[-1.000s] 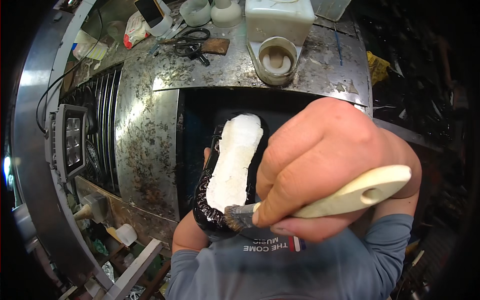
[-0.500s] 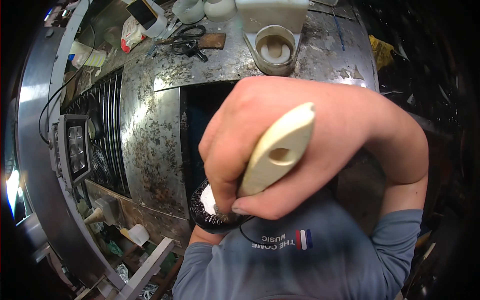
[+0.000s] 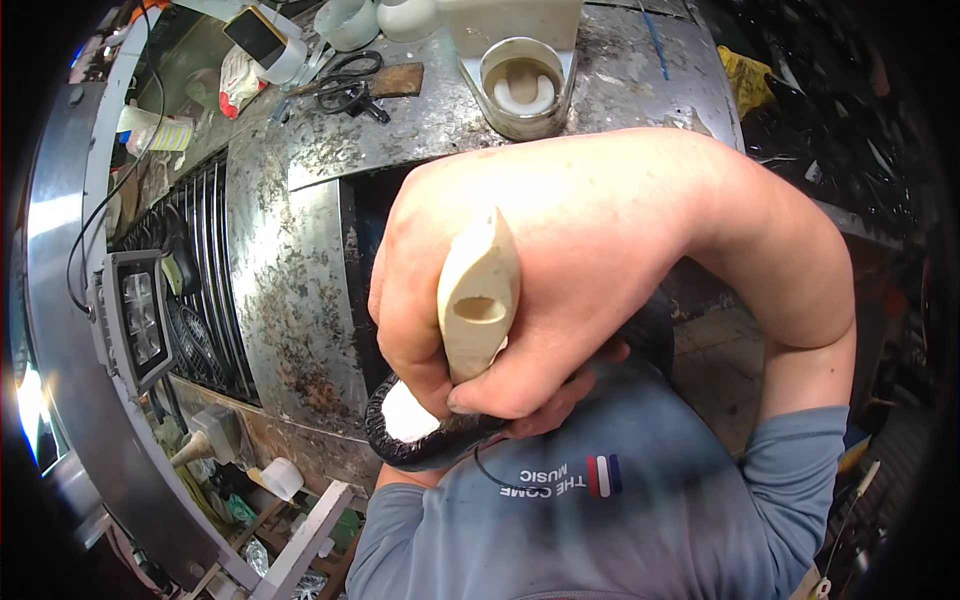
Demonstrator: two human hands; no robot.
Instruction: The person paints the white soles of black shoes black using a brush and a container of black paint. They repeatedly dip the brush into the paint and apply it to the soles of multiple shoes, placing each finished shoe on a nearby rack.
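Observation:
My right hand (image 3: 520,260), in front of my chest, is closed round the pale handle of a brush (image 3: 478,290). The handle points up and has an oval hole; the bristles are mostly hidden below my fingers. Beneath it lies a black shoe piece (image 3: 415,455) with gathered, pleated edges round a white middle area, and the brush end is down at it. Fingers of my left hand (image 3: 562,405) show past the shoe piece's right end, curled at it from below. Most of that hand is covered by the right one.
A clear cup (image 3: 523,95) with cloudy liquid and a white curved piece stands on the stained metal bench (image 3: 290,270). Black-handled scissors (image 3: 345,85), a brown block (image 3: 398,80) and white tubs (image 3: 347,22) lie beyond. A lamp (image 3: 140,320) and slatted rack (image 3: 210,270) stand left.
My right hand has shifted left, and the brush handle has turned more upright. More of the shoe piece's white middle shows, and left fingers have come into sight.

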